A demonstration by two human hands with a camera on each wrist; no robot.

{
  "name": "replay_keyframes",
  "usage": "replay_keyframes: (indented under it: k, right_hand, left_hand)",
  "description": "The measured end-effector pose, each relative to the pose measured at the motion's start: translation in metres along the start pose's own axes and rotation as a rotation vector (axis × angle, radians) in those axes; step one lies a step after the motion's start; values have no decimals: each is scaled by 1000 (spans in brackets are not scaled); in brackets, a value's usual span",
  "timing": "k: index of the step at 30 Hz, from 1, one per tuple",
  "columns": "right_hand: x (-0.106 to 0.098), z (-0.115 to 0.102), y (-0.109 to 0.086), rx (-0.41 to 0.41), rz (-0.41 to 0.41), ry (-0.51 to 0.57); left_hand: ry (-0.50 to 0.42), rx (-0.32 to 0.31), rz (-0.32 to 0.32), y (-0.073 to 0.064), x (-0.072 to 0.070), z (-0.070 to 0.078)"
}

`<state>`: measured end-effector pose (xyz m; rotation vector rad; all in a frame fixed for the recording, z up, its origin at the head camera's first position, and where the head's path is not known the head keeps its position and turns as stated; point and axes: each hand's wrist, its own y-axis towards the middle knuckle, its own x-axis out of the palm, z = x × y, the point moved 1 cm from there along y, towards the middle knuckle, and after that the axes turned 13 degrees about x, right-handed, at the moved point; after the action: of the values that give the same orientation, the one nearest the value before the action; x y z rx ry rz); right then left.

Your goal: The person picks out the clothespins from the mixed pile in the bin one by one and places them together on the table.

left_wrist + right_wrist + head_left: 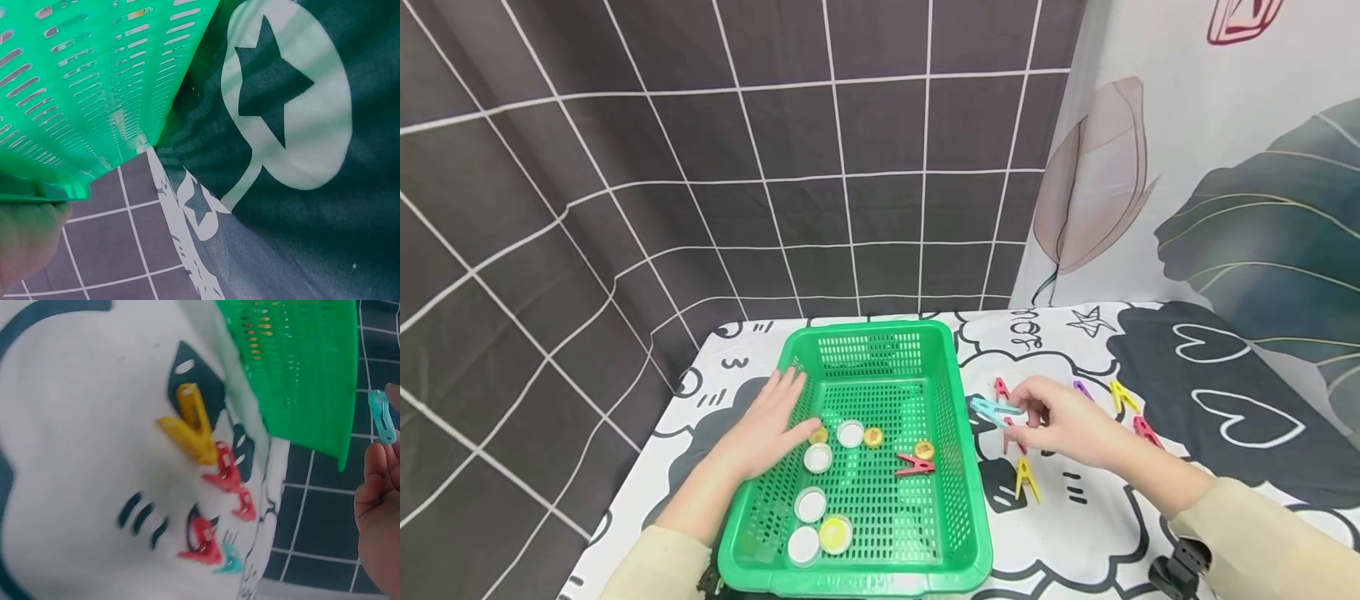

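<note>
I am working at the tabletop [1075, 533], where the green basket [880, 350] is sitting in front of me, slightly to the left, with bottle caps [817, 457] and one red peg [914, 465] already lying inside it. My left hand [767, 429] is resting flat on the basket's left rim, fingers straight, steadying it. My right hand [1060, 421] is hovering just right of the basket, pinching a light blue peg [992, 409] between fingertips, above the loose pegs [1026, 479] still lying on the cloth. I judge I am midway through carrying this peg over; next it needs moving left past the rim and letting go. The right wrist view is showing the blue peg [381, 425] close up and the yellow and red pegs under it, while the left wrist view is showing only the basket's slotted wall [94, 94].
</note>
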<state>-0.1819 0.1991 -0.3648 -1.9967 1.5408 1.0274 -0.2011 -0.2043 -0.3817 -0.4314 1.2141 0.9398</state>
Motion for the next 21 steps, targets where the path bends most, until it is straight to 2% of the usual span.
replay_keyframes:
  k: [7,14,17,21]
  right_hand:
    - [2,24,-22,98,78,-15]
    - [13,48,-47,243,193,-70]
    - [19,58,-58,311,211,-89]
    - [28,68,-69,414,188,-124]
  left_hand:
    - [-5,-5,-2,-1,-1,1]
    - [-11,-1,1,0,-2,1]
    - [-13,2,0,0,-2,1]
    - [-14,-1,0,0,-1,0]
